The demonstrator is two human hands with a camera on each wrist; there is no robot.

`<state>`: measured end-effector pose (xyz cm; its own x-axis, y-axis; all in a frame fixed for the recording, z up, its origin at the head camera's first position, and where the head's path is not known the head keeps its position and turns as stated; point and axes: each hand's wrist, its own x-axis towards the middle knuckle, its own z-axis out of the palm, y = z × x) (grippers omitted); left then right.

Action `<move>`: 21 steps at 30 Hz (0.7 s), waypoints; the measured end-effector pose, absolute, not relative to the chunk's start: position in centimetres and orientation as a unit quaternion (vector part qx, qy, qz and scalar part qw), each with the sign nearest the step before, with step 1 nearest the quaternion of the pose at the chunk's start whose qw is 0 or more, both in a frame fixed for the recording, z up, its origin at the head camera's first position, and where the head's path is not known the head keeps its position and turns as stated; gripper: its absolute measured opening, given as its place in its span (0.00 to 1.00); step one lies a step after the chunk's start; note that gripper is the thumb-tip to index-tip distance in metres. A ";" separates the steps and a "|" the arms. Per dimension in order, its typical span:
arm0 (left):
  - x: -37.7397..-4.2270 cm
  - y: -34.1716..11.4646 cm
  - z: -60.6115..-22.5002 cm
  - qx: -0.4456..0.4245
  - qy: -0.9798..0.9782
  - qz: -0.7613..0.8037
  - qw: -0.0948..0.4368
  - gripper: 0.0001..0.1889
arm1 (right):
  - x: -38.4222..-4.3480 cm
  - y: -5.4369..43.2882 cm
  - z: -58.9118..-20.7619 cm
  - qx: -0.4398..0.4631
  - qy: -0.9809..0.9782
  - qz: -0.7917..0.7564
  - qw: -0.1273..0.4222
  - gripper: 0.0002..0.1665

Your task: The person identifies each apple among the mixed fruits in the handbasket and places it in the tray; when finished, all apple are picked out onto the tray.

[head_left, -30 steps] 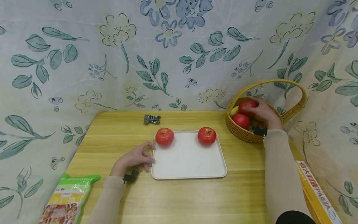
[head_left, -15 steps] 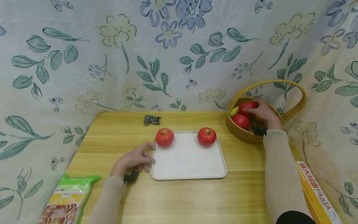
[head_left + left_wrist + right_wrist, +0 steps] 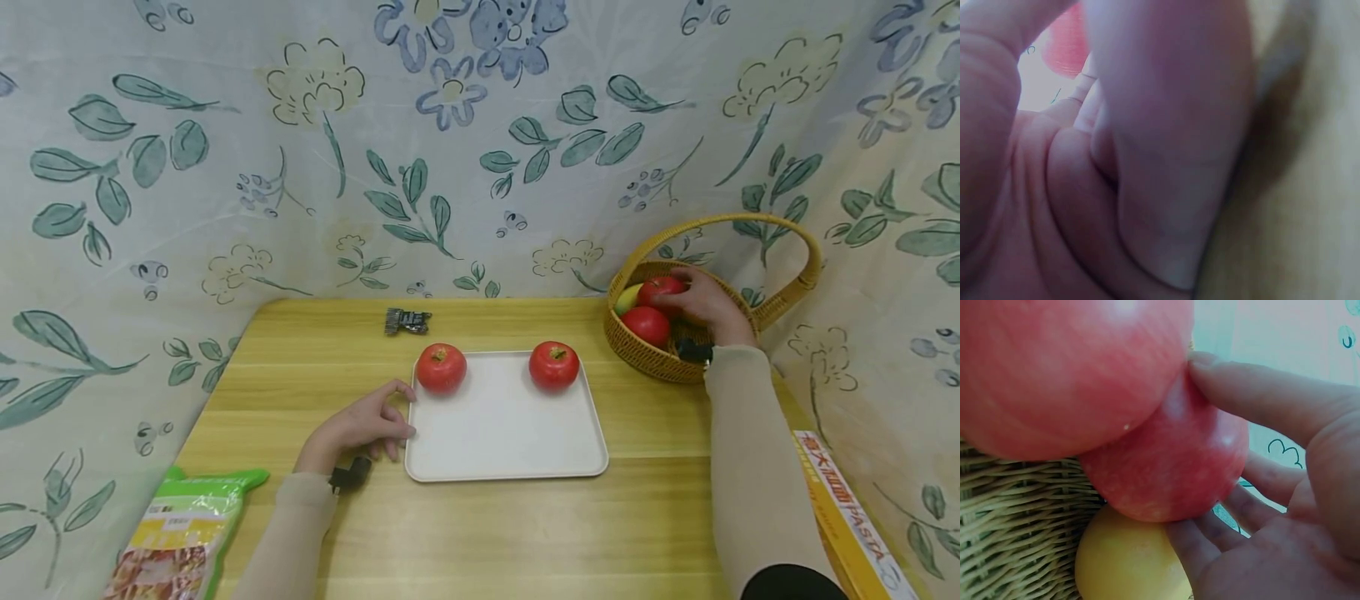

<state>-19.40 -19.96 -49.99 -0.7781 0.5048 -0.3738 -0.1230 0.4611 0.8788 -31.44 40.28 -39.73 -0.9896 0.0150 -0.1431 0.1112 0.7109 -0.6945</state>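
My right hand point(image 3: 705, 302) reaches into the wicker basket point(image 3: 651, 364) at the back right. In the right wrist view its thumb and fingers curl round a red apple point(image 3: 1175, 456). A second red apple point(image 3: 646, 327) sits nearer the basket's front, and a yellow fruit point(image 3: 1129, 556) lies lower down. My left hand point(image 3: 366, 423) is beside the white tray point(image 3: 510, 442), its thumb and index fingertips touching the left rim, apart from each other. Two red apples stand on the tray: one point(image 3: 442, 368) at the back left corner, another point(image 3: 554, 365) at the back right.
A small dark wrapped packet point(image 3: 407, 321) lies behind the tray. A green and yellow food bag point(image 3: 176, 533) is at the front left, a yellow pasta box point(image 3: 855, 525) at the front right. The basket's tall handle point(image 3: 806, 279) arches over its opening. A floral cloth hangs behind.
My right hand and the apple it grips have shifted very slightly inside the basket. The left hand, the tray and its two apples have stayed in place.
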 end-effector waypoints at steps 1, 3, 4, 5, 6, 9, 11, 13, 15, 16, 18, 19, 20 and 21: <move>-19.4 -20.0 -50.0 0.120 0.796 0.505 0.311 0.32 | -31.4 40.3 -39.7 0.035 0.924 -0.376 0.064 0.54; -19.4 -20.0 -50.0 0.120 0.796 0.506 0.311 0.32 | -31.5 40.3 -39.8 0.035 0.926 -0.371 0.066 0.54; -19.4 -20.0 -50.0 0.120 0.796 0.506 0.311 0.32 | -31.5 40.3 -39.8 0.034 0.927 -0.368 0.067 0.54; -19.3 -20.0 -50.0 0.119 0.796 0.506 0.311 0.32 | -31.5 40.4 -39.9 0.033 0.928 -0.365 0.066 0.53; -19.3 -20.0 -50.0 0.119 0.795 0.506 0.311 0.32 | -31.5 40.4 -39.9 0.031 0.929 -0.362 0.066 0.53; -19.3 -20.0 -49.9 0.119 0.795 0.507 0.311 0.32 | -31.6 40.5 -40.0 0.028 0.933 -0.352 0.064 0.52; -19.3 -20.0 -49.9 0.118 0.795 0.507 0.311 0.32 | -31.6 40.5 -40.0 0.027 0.935 -0.347 0.062 0.52; -19.3 -20.0 -50.0 0.118 0.795 0.508 0.311 0.32 | -31.6 40.5 -40.0 0.029 0.936 -0.346 0.062 0.53; -19.3 -20.0 -50.0 0.117 0.795 0.508 0.311 0.32 | -31.6 40.5 -39.9 0.032 0.935 -0.347 0.062 0.53; -19.3 -20.0 -50.0 0.116 0.794 0.509 0.312 0.32 | -31.6 40.5 -39.9 0.033 0.935 -0.348 0.061 0.53; -19.4 -20.0 -50.0 0.116 0.794 0.510 0.311 0.32 | -31.6 40.5 -39.9 0.037 0.934 -0.351 0.060 0.53; -19.4 -20.0 -50.0 0.116 0.793 0.510 0.312 0.32 | -31.6 40.5 -39.9 0.038 0.934 -0.351 0.059 0.53; -19.4 -20.0 -50.0 0.116 0.793 0.510 0.311 0.32 | -31.6 40.5 -39.9 0.039 0.934 -0.352 0.058 0.53; -19.4 -20.0 -50.0 0.116 0.793 0.510 0.311 0.32 | -31.6 40.5 -39.9 0.041 0.934 -0.351 0.056 0.53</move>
